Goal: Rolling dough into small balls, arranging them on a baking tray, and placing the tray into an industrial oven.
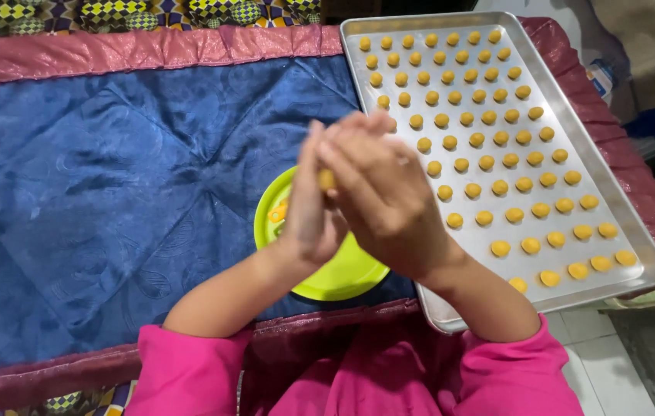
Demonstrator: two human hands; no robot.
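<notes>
We press our left hand (pixel 312 208) and right hand (pixel 381 192) together around a dough ball (pixel 326 179), palms flat for rolling, over the green plate (pixel 343 277) beside the tray (pixel 435 308).

Both palms (pixel 358 192) press a yellow dough ball (pixel 326 179).

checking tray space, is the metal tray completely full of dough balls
No, the metal tray has bare space along its near left side, beside the rows of dough balls.
</notes>
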